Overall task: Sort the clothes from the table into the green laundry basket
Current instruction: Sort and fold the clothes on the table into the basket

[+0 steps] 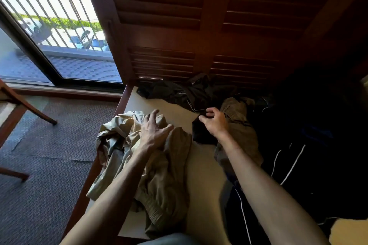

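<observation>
Table [201, 175]: pale smooth top w/ reddish wood edge, running from near to far against dark wood louvred shutters [179, 16]. Near-left on it lies a khaki garment [159, 181], thin crumpled cloth, many creases, gathered elastic hem at its near end, part of it spilling over the table's left edge. Far side, against the shutters, a black jacket [179, 93], slick-looking fabric w/ thin white piping, bunched in folds. Right of centre an olive-brown garment [239, 131], rumpled, matte, partly under the right forearm. Right side is a heap of dark clothes [298, 165] w/ white stripe lines, too shadowed to tell pieces apart. Small black piece [201, 131] sits between khaki and olive, touching the olive one. Basket not in view. Around: patterned grey-blue carpet [49, 155] to the left, wood chair legs [22, 109] far-left, glass door [49, 36] w/ railing and parked cars outside. Left hand [153, 129]: fingers spread wide, palm down, resting on top of the khaki garment, not closed round it. Right hand [214, 123]: fingers curled, thumb and fingertips pinching the black piece at its top edge, just beside the jacket's piping. Both forearms bare, reaching in from the near edge.
</observation>
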`<state>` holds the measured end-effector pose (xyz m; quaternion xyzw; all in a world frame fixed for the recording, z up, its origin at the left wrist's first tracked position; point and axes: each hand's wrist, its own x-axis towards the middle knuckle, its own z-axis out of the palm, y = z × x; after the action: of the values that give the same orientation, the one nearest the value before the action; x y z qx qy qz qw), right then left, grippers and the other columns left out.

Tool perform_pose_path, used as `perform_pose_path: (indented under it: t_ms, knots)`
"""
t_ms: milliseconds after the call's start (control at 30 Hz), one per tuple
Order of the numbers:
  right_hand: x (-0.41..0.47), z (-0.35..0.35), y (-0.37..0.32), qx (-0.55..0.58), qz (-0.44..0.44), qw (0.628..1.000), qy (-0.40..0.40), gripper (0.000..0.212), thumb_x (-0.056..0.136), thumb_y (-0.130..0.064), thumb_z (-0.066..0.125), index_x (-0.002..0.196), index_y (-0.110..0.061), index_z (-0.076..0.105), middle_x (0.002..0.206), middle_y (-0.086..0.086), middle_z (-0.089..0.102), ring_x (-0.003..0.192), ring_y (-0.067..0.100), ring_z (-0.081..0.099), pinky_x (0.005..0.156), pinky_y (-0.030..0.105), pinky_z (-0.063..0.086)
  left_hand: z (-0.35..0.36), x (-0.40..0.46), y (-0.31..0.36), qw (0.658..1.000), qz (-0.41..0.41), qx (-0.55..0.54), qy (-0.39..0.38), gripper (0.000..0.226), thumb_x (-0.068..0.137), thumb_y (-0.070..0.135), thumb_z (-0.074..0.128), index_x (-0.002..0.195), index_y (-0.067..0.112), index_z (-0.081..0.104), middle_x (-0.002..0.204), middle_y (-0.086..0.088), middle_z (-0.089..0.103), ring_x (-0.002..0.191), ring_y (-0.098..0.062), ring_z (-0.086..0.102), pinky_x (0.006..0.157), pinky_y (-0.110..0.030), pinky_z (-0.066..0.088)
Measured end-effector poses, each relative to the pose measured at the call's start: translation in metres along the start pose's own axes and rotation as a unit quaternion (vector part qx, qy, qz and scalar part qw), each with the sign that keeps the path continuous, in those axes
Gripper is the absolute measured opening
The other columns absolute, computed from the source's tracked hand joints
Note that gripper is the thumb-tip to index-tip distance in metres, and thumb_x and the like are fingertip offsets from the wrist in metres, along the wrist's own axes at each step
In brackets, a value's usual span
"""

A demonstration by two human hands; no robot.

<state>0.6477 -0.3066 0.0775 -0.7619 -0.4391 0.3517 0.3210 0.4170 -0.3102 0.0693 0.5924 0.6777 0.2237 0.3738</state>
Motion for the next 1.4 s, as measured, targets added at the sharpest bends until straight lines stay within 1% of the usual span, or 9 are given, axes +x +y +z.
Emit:
perform_pose_path:
  t_ms: [433, 533, 633, 833, 933, 1067, 1200, 1300, 1400]
  knots:
    - [0.160, 0.007, -0.045, -0.349, -0.093, 0.932, -0.040, 0.075, 0.085, -0.046, 0.072, 0.147, -0.027, 0.036, 0.153, 0.011, 0.032, 0.140, 0.038, 0.028, 0.108, 0.058, 0.033, 0.055, 0.090, -0.014, 0.969, -0.016, 0.192, -0.158, 0.071, 0.089, 0.052, 0.065, 0.150, 0.029, 0.038, 0.150, -0.011, 0.043, 0.142, -0.033, 0.033, 0.114, -0.051, 0.028]
    - [0.177, 0.028, -0.032, -0.375, -0.004, 0.923, -0.081, 0.057, 0.088, -0.040, 0.072, 0.139, -0.023, 0.052, 0.154, 0.012, 0.030, 0.140, 0.041, 0.028, 0.109, 0.062, 0.029, 0.069, 0.083, -0.032, 0.962, -0.027, 0.219, -0.161, 0.072, 0.091, 0.051, 0.060, 0.154, 0.028, 0.032, 0.160, -0.008, 0.031, 0.149, -0.032, 0.023, 0.119, -0.047, 0.018]
    - [0.163, 0.050, 0.008, -0.434, -0.045, 0.897, -0.077, 0.030, 0.095, -0.024, 0.061, 0.124, -0.021, 0.063, 0.137, 0.005, 0.053, 0.133, 0.034, 0.039, 0.107, 0.055, 0.036, 0.080, 0.075, -0.050, 0.969, -0.024, 0.203, -0.139, 0.073, 0.092, 0.058, 0.055, 0.155, 0.031, 0.030, 0.166, -0.003, 0.019, 0.154, -0.027, 0.011, 0.123, -0.044, 0.013]
    - [0.074, 0.068, 0.048, -0.241, -0.159, 0.951, -0.107, 0.023, 0.095, -0.017, 0.058, 0.111, -0.003, 0.065, 0.112, 0.021, 0.065, 0.112, 0.040, 0.054, 0.097, 0.042, 0.044, 0.072, 0.077, -0.035, 0.993, -0.006, 0.104, -0.051, 0.096, 0.072, 0.074, 0.039, 0.155, 0.025, 0.030, 0.163, -0.004, 0.029, 0.154, -0.023, 0.012, 0.125, -0.042, 0.012]
    - [0.003, 0.079, 0.062, -0.122, -0.151, 0.975, -0.106, 0.027, 0.089, -0.017, 0.063, 0.108, 0.001, 0.068, 0.104, 0.024, 0.069, 0.101, 0.036, 0.063, 0.089, 0.041, 0.051, 0.069, 0.079, -0.014, 0.996, 0.023, 0.084, -0.009, 0.089, 0.083, 0.071, 0.053, 0.157, 0.032, 0.024, 0.166, -0.002, 0.022, 0.155, -0.022, 0.008, 0.126, -0.047, 0.007]
    - [-0.078, 0.079, 0.067, 0.029, -0.111, 0.986, -0.123, 0.017, 0.080, -0.015, 0.070, 0.089, -0.030, 0.068, 0.086, -0.019, 0.073, 0.085, -0.004, 0.066, 0.077, 0.022, 0.054, 0.069, 0.067, 0.012, 0.984, 0.018, 0.120, -0.131, 0.093, 0.076, 0.068, 0.068, 0.153, 0.042, 0.023, 0.162, -0.004, 0.024, 0.147, -0.029, 0.031, 0.118, -0.051, 0.029]
    - [-0.101, 0.070, 0.081, 0.027, -0.132, 0.987, -0.091, 0.006, 0.076, -0.027, 0.069, 0.081, -0.025, 0.066, 0.080, -0.012, 0.067, 0.076, 0.003, 0.065, 0.070, 0.026, 0.053, 0.084, 0.035, 0.000, 0.940, 0.096, 0.265, -0.195, 0.054, 0.079, 0.031, 0.069, 0.132, 0.031, 0.057, 0.136, -0.001, 0.053, 0.119, -0.030, 0.061, 0.090, -0.043, 0.054]
    - [-0.090, 0.056, 0.095, -0.043, -0.174, 0.984, 0.001, 0.011, 0.073, -0.022, 0.066, 0.073, -0.017, 0.057, 0.083, -0.006, 0.050, 0.074, 0.012, 0.053, 0.069, 0.033, 0.048, 0.085, 0.011, -0.007, 0.950, 0.128, 0.193, -0.208, 0.048, 0.080, 0.017, 0.060, 0.124, 0.034, 0.066, 0.118, -0.002, 0.072, 0.112, -0.027, 0.066, 0.090, -0.037, 0.054]
    - [-0.077, 0.039, 0.091, -0.099, -0.198, 0.975, 0.031, 0.019, 0.072, -0.024, 0.070, 0.086, -0.015, 0.062, 0.109, 0.001, 0.052, 0.105, 0.025, 0.056, 0.092, 0.038, 0.047, 0.061, -0.009, -0.006, 0.964, 0.168, 0.114, -0.172, 0.043, 0.084, 0.022, 0.066, 0.126, 0.031, 0.068, 0.120, 0.001, 0.072, 0.111, -0.022, 0.067, 0.091, -0.028, 0.051]
